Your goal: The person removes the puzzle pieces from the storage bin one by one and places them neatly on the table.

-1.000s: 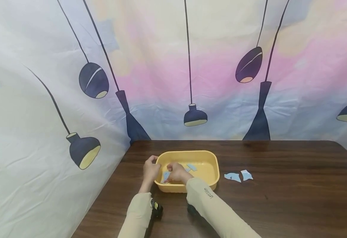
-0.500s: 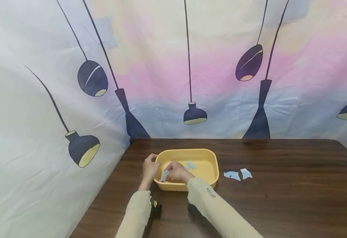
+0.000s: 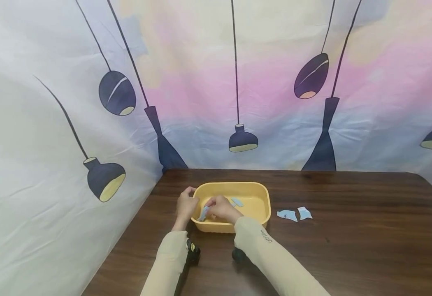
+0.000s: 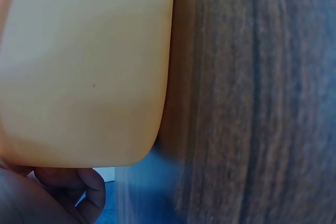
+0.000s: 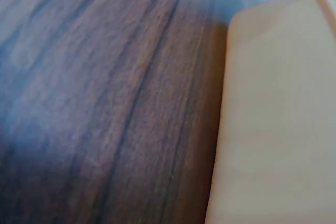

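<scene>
Gripping yellow tray (image 3: 256, 205) by its left end with left hand (image 3: 187, 204), pinching light-blue scrap (image 3: 203, 213) inside it with right hand (image 3: 221, 207).

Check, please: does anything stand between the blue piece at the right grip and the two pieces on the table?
Yes: the right wall of the yellow tray. The blue piece is pinched by the right grip at the tray's left end, while the two pieces lie on the table, outside that wall.
</scene>
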A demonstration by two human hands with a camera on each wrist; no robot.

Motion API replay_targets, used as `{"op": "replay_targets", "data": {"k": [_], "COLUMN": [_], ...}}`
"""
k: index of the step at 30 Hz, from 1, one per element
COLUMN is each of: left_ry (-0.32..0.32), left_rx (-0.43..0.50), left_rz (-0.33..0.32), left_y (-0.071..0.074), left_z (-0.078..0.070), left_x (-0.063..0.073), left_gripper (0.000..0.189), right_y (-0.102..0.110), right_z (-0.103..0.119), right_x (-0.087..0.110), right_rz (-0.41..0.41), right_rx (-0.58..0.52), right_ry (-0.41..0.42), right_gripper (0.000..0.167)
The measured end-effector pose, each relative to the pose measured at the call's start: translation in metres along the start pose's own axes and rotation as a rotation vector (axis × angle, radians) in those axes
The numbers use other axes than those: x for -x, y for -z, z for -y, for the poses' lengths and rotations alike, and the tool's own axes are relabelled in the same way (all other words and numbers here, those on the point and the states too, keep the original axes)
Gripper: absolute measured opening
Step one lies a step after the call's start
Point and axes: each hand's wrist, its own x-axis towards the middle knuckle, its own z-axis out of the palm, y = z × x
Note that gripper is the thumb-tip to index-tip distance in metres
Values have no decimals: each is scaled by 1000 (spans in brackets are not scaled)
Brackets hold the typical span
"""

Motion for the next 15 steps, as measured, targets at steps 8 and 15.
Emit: {"op": "replay_targets", "data": {"k": [8,15], "left_ry": [30,47], "left_rx": [-48,-23], "left_rz": [3,12], "left_y": [-6,0], "left_z": [-2,1], "left_x": [-1,-3], "left_gripper": [35,34], "right_y": [13,24], "right_z": [-5,-1], "right_x": [9,14], "right_rz": [-28,-131], "right_rx": [-89,-139], "right_ry": [12,-5], "right_gripper": [21,23]}}
